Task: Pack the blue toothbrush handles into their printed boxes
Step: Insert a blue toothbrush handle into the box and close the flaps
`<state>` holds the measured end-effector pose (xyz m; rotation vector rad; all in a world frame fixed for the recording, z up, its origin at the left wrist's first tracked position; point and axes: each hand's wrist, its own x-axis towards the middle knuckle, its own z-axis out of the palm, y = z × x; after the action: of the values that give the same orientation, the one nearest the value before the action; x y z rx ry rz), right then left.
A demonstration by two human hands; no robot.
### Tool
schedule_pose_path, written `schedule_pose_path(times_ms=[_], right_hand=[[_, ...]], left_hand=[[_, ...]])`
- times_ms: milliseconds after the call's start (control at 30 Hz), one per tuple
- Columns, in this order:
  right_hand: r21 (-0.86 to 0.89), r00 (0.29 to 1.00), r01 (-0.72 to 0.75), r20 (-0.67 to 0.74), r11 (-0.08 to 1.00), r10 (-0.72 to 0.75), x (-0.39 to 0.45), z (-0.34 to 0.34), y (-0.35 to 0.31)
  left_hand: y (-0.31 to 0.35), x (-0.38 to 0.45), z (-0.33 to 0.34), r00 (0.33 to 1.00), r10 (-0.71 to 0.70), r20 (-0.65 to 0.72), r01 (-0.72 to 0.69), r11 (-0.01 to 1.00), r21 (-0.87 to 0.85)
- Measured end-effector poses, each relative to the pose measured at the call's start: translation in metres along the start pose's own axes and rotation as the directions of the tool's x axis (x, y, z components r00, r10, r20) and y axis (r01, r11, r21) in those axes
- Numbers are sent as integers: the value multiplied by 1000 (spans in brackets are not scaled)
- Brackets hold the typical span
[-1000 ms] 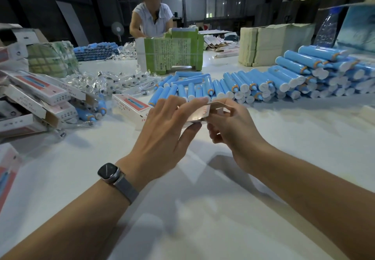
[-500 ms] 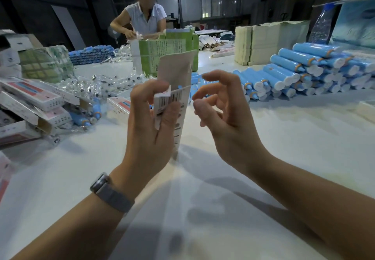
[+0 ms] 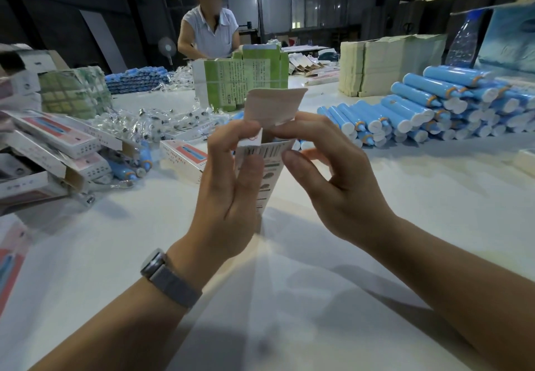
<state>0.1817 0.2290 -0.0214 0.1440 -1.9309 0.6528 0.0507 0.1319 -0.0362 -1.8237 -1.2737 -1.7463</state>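
Box: the printed box (image 3: 265, 165) stood on end on the table (image 3: 405, 197), top flap up, likely so a handle could slide in.
Left hand: the left hand (image 3: 228, 194) wrapped around the box from the side and held it up.
Right hand: the right hand (image 3: 333, 179) curled at the top, its fingertips (image 3: 278, 130) pinching the flap.
Handles: the blue handles (image 3: 428, 110) lay in a pile, away on the right.
Job: no handle was in yet, it seemed.
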Motion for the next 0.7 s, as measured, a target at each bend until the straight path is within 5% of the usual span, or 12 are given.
schedule_pose_path(times_ms=[167, 333, 467, 700], right_hand=[[-112, 991, 82, -97, 990, -94, -1, -4, -2], [-17, 987, 127, -101, 992, -128, -2, -4, -6], [-197, 977, 194, -54, 961, -208, -2, -5, -5], [-100, 986, 78, -142, 992, -92, 0, -7, -16]], left_hand=[[0, -1, 2, 999, 13, -34, -12, 999, 29], [1, 2, 3, 999, -7, -51, 2, 995, -97], [2, 4, 2, 997, -21, -75, 14, 996, -90], [3, 2, 5, 997, -69, -24, 68, 997, -19]])
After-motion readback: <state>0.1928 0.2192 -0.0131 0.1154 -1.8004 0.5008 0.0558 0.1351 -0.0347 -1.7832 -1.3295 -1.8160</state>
